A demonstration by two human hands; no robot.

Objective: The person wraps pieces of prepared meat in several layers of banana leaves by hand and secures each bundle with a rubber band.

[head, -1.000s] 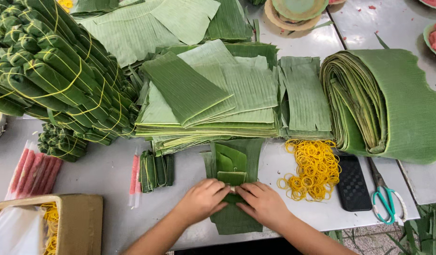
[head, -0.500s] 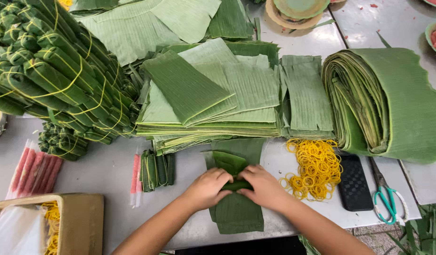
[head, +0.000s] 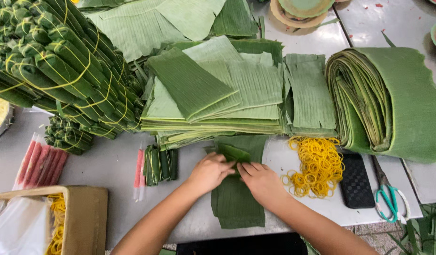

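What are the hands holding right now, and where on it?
Both hands, left hand and right hand, press a folded banana-leaf piece at its near end.

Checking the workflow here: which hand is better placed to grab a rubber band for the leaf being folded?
Probably the right hand: the yellow rubber bands lie just beside it, while the left hand sits farther away, pressing the folded leaf.

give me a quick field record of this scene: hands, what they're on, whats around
left hand: left hand pressing on a small folded green banana-leaf parcel
right hand: right hand on the same parcel, fingertips meeting the left
under parcel: dark green leaf strip on the grey metal table
right of hands: pile of yellow rubber bands, black textured flat case, teal-handled scissors
behind: stack of cut green leaf sheets
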